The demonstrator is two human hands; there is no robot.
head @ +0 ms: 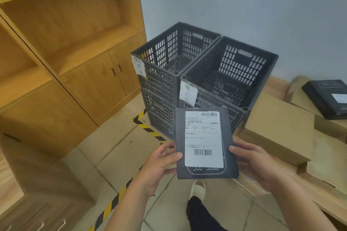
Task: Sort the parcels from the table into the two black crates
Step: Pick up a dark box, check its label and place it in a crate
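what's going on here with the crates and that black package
A person holds a flat black parcel with a white shipping label, left hand and right hand gripping its sides, label facing up. Just beyond it stand two black crates, each tagged with a handwritten paper label; both look empty. Cardboard boxes and another black parcel wait on the table to the right.

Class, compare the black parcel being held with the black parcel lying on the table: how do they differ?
The held parcel is gripped upright by the left hand and right hand; the table parcel lies flat on cardboard boxes. The held parcel's label covers most of its face; the other's shows only at the frame's edge. Both are black with white labels.
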